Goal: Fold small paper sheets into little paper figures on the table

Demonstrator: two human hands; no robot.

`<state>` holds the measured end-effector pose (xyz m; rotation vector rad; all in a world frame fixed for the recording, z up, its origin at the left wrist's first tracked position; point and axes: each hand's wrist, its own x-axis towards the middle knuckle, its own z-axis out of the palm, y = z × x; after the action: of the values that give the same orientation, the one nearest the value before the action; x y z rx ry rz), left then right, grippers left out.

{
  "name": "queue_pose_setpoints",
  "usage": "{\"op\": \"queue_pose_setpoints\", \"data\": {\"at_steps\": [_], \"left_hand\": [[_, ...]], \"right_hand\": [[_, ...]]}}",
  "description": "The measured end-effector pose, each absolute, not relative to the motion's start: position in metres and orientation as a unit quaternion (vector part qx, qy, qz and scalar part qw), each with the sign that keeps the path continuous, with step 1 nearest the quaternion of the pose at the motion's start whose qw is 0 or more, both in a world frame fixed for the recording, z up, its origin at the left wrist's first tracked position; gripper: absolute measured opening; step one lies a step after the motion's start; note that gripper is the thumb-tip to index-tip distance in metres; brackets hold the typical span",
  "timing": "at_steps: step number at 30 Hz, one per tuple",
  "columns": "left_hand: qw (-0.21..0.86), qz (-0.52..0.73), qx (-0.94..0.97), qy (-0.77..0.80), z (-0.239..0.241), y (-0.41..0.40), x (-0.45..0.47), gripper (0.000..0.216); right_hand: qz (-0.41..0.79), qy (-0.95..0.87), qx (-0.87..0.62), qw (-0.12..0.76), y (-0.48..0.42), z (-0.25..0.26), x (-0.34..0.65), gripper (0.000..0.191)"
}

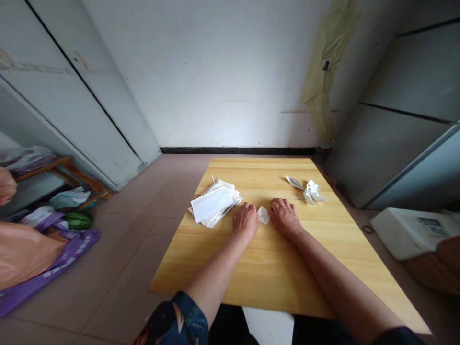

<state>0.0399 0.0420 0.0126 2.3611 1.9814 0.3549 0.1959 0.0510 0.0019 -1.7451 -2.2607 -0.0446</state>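
Note:
My left hand [246,219] and my right hand [283,218] rest palm down on a pale wooden tabletop [258,175], knuckles up. Between them lies a small folded white paper [263,215], with fingers of both hands at its edges. To the left of my left hand sits a loose pile of white papers and envelopes [213,203]. Past my right hand are a crumpled white paper [312,191] and a small flat paper packet [294,182]. My fingertips are partly hidden from above.
The table stands on a tiled floor [122,225]. At the left are a watermelon [78,220], a purple plastic bag [61,254] and a wooden stand [64,172]. A white box [409,232] sits on the right. White cabinet doors [82,86] stand at the far left.

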Motion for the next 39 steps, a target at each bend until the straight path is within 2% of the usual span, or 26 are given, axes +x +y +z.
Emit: {"op": "queue_pose_setpoints", "data": {"at_steps": [15, 39], "left_hand": [[0.028, 0.077, 0.754, 0.652, 0.021, 0.042, 0.045, 0.024], [0.044, 0.066, 0.755, 0.651, 0.020, 0.042, 0.041, 0.022]], "right_hand": [[-0.007, -0.772, -0.623, 0.127, 0.052, 0.006, 0.191, 0.018], [0.020, -0.756, -0.630, 0.176, 0.050, 0.005, 0.191, 0.011]]}}
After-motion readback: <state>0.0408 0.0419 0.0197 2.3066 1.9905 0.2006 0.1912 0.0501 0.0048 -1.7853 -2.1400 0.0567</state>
